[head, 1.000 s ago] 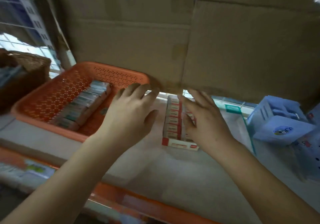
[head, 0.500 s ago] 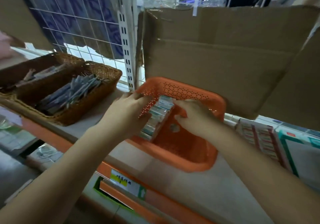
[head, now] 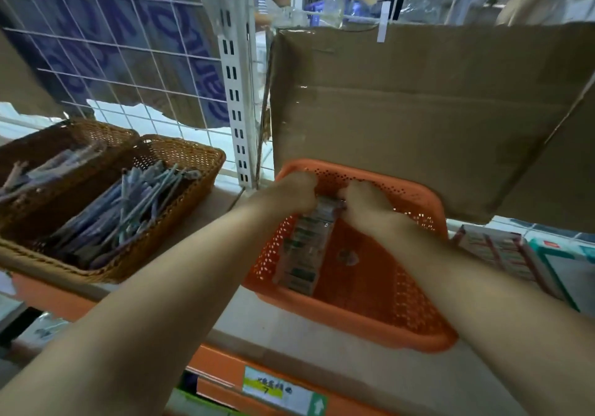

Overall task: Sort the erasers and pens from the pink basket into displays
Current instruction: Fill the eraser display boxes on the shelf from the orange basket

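Gripping a row of erasers inside the basket with both hands.
Curling the left hand and right hand round the row's far end, fingers closed on it, knuckles nearly meeting; lying near-to-far along the basket's left wall. Sitting on the shelf, with cardboard hanging at the far side. Showing two wicker bins of pens to the left, well apart from the hands, and flat boxes just right of the basket.

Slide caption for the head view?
Left hand and right hand grip the eraser row at its far end, inside the orange basket.
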